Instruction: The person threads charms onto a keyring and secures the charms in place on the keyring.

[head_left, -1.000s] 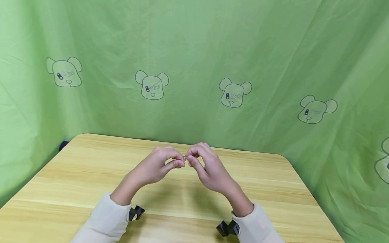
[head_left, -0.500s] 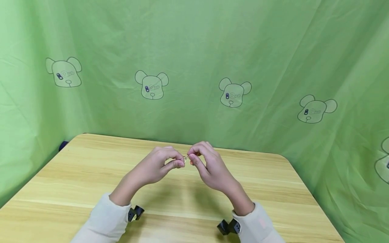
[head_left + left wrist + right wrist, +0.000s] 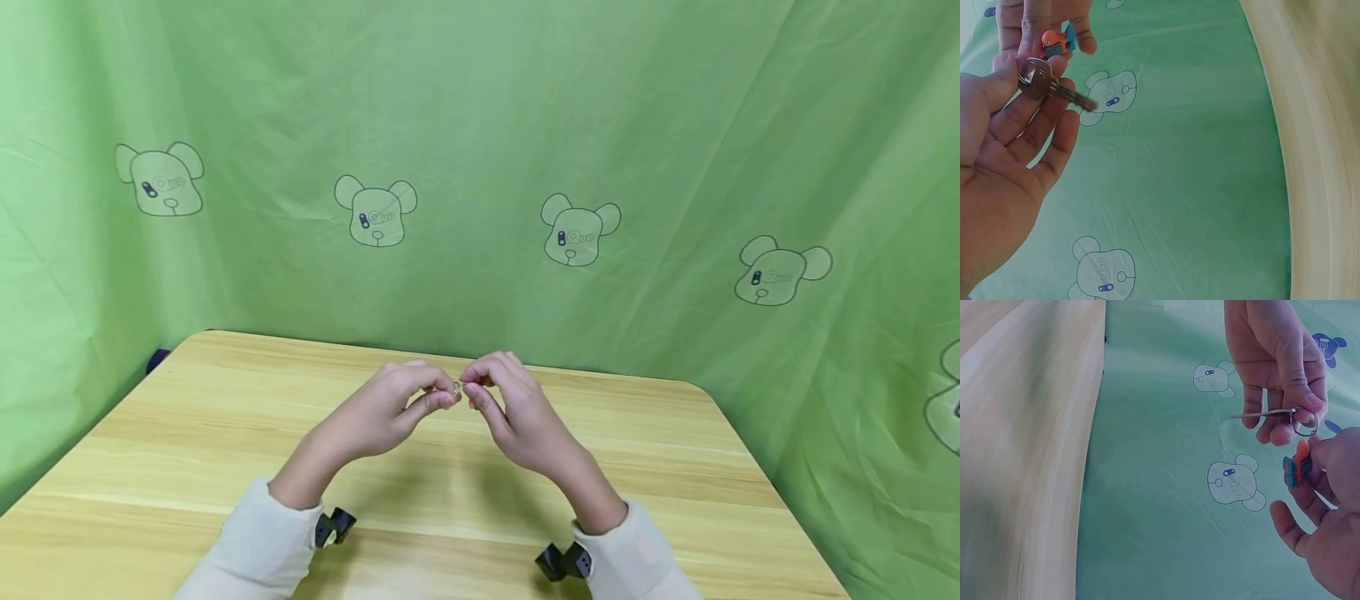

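Both hands meet above the far middle of the table. My left hand (image 3: 386, 408) pinches a metal key ring (image 3: 1304, 432) between thumb and fingers, right where the key's head hangs on it. The key (image 3: 1063, 92) points away from the palm, its blade sticking out past the fingers. My right hand (image 3: 517, 417) pinches the end of a small keychain charm (image 3: 1300, 464), orange with blue parts, close beside the ring. The charm (image 3: 1057, 42) also shows past the key in the left wrist view. The fingertips partly cover where the charm joins the ring.
A light wood-grain table (image 3: 420, 533) lies below the hands. Green cloth (image 3: 465, 108) printed with bear heads hangs behind it and at both sides. A black wrist camera (image 3: 335, 527) sits at the left sleeve, another camera (image 3: 562, 562) at the right.
The right hand drew slightly away to the right, then came back towards the left one. The left fingertips shifted a little, and more of the ring shows between the hands.
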Demonstrator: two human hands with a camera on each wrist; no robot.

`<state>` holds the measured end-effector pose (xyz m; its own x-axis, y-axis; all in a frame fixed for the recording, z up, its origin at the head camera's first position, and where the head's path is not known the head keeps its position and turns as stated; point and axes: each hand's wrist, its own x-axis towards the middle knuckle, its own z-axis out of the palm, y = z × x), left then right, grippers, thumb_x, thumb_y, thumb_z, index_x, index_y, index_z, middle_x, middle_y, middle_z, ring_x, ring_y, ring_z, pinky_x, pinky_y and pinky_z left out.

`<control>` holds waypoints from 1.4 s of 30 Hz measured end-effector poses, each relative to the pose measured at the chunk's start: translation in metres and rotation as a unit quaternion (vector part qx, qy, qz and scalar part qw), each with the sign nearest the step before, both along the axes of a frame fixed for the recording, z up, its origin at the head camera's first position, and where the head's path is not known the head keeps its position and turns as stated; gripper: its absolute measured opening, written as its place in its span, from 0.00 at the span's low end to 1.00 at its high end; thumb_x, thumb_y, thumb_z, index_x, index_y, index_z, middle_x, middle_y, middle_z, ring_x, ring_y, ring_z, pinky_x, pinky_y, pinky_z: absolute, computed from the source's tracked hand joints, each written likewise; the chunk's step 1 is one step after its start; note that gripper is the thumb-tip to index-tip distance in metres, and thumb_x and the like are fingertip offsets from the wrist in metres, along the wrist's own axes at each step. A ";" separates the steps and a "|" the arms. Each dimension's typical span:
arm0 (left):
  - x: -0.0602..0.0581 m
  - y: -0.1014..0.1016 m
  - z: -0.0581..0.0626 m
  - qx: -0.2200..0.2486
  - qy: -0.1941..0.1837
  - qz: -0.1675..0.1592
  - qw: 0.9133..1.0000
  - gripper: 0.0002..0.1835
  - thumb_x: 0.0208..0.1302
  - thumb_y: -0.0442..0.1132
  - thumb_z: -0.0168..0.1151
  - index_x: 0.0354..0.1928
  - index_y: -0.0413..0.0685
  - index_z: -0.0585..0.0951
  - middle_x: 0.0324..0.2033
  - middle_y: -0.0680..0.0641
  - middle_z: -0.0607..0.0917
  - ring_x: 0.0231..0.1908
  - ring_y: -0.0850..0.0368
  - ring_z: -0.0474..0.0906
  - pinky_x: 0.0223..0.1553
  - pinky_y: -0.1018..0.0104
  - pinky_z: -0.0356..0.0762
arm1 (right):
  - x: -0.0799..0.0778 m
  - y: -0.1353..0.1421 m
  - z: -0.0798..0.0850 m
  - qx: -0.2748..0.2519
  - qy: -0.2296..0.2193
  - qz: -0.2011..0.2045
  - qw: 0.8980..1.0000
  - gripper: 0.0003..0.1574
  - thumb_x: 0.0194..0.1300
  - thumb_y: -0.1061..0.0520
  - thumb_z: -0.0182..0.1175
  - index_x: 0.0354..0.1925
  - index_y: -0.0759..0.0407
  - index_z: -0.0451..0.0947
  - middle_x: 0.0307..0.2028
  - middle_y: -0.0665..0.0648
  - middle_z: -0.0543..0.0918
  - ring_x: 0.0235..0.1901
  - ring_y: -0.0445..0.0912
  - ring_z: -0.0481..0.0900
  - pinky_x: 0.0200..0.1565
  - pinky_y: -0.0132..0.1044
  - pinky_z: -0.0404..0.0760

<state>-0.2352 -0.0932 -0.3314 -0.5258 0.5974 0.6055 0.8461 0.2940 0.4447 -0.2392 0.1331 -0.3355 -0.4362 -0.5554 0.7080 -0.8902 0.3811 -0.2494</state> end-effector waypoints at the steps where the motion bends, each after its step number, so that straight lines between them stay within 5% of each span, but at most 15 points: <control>1: 0.000 0.000 0.000 -0.001 -0.004 0.000 1.000 0.02 0.71 0.34 0.63 0.42 0.45 0.83 0.35 0.54 0.85 0.37 0.64 0.79 0.41 0.67 0.81 | 0.000 0.000 -0.001 -0.001 0.004 0.001 1.000 0.05 0.74 0.66 0.58 0.47 0.60 0.75 0.37 0.49 0.77 0.42 0.44 0.74 0.45 0.39 0.77; 23: -0.002 0.003 -0.004 0.078 -0.108 -0.008 0.991 0.06 0.77 0.37 0.58 0.43 0.49 0.84 0.34 0.55 0.86 0.37 0.56 0.82 0.45 0.60 0.82 | -0.001 -0.002 0.001 -0.016 0.072 -0.028 0.997 0.03 0.75 0.63 0.57 0.42 0.61 0.78 0.36 0.52 0.80 0.39 0.47 0.74 0.42 0.37 0.74; 29: 0.000 0.007 -0.004 0.102 -0.037 0.051 0.993 0.06 0.74 0.38 0.62 0.41 0.47 0.87 0.39 0.56 0.88 0.43 0.61 0.81 0.45 0.62 0.82 | -0.002 -0.001 0.001 -0.012 0.094 -0.050 0.994 0.02 0.72 0.65 0.57 0.40 0.62 0.78 0.35 0.53 0.80 0.37 0.48 0.74 0.41 0.39 0.73; 37: -0.003 0.012 -0.006 0.110 0.099 0.101 0.984 0.03 0.69 0.33 0.67 0.41 0.44 0.87 0.34 0.52 0.88 0.37 0.59 0.79 0.37 0.65 0.79 | -0.002 -0.001 0.002 -0.019 0.111 -0.060 0.992 0.04 0.73 0.64 0.57 0.40 0.62 0.79 0.33 0.52 0.81 0.36 0.48 0.75 0.40 0.40 0.72; 42: -0.003 0.014 -0.008 0.116 0.117 0.113 0.980 0.03 0.69 0.32 0.67 0.40 0.42 0.87 0.33 0.50 0.88 0.35 0.58 0.80 0.35 0.66 0.79 | -0.003 -0.002 0.002 -0.024 0.115 -0.064 0.991 0.03 0.72 0.63 0.59 0.40 0.62 0.80 0.34 0.52 0.82 0.37 0.49 0.77 0.41 0.41 0.73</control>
